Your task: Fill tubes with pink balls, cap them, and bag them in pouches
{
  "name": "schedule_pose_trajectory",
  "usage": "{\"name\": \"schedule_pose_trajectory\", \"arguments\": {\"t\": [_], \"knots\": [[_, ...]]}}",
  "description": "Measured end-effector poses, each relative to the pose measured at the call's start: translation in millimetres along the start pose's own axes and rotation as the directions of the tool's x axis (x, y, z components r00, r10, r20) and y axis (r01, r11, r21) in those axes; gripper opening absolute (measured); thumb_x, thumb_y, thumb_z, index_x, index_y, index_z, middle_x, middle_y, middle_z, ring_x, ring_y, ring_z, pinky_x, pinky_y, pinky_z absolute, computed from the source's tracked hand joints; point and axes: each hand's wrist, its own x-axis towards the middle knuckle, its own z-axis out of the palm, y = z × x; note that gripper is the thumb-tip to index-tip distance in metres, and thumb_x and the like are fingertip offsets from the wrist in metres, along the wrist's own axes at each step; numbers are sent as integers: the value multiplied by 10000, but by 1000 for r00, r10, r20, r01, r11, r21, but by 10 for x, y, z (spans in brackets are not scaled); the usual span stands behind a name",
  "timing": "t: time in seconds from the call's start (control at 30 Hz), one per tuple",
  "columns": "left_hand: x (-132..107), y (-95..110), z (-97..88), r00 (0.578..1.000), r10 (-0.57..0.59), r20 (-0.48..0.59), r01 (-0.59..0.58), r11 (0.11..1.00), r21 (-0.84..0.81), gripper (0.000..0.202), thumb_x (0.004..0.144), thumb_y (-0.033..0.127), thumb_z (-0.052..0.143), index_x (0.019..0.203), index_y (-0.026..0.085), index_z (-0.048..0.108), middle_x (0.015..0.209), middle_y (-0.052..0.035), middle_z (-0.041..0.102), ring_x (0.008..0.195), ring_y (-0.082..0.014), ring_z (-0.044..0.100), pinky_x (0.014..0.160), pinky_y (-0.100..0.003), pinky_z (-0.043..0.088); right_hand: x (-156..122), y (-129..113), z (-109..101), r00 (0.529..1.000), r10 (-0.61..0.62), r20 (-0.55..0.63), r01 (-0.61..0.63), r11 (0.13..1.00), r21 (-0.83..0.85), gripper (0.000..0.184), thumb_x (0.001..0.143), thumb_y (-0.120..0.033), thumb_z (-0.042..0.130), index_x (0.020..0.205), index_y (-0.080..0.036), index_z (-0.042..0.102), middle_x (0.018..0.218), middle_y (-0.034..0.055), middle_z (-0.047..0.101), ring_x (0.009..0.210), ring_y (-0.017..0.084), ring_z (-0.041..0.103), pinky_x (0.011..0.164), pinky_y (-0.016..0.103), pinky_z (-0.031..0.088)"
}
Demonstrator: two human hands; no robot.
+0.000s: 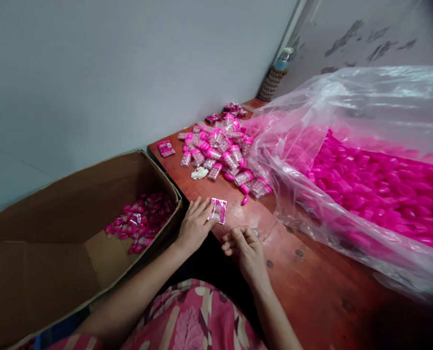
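Pink sachet point(219, 211) lies on red table point(293, 301), at left hand's point(195, 224) fingertips, thumb at its lower edge; hand loosely extended, mostly unfolded, touching but not gripping. Right hand point(246, 249) just beside sachet, nearer the body, fingers curled, thumb near index; can't tell if anything's pinched. Bottle pile point(222, 146) beyond.

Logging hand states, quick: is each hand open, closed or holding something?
Left hand: fingers extended at the edge of the pink sachet; whether it grips cannot be told.
Right hand: loosely closed, fingers curled; no held item visible.
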Motion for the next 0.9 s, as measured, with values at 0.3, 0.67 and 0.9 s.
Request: {"name": "schedule_pose_trajectory", "arguments": {"t": [0.3, 0.67, 0.9], "knots": [[99, -128, 235, 983, 175, 62, -185, 906, 380, 263, 801, 229, 502, 1042, 268, 600, 1229, -52, 510, 1246, -263, 294, 1016, -558, 108, 78, -37, -29, 993, -115, -32, 109, 982, -153, 216, 747, -385, 577, 708, -177, 531, 643, -9, 602, 547, 110, 577, 517, 216, 465], [-90, 131, 170, 988, 155, -26, -156, 987, -33, 318, 782, 244, 535, 1096, 275, 580, 1220, -30, 521, 1211, -224, 359, 1026, -415, 225, 304, -99, 90, 979, -199, -41, 201, 979, 25, 330, 709, -287, 627, 1004, -223, 493, 741, -25, 602, 640, 114, 570, 580, 222, 451], [-100, 174, 22, 906, -280, 318, 405, 791, -458, 265, 711, 378, 596, 739, 127, 674, 643, -25, 632, 601, -159, 585, 570, -240, 443, 239, -87, 48, 988, -84, 127, 78, 996, 51, 320, 695, -259, 640, 982, -214, 503, 627, -59, 553, 522, 88, 512, 520, 199, 399]]}}
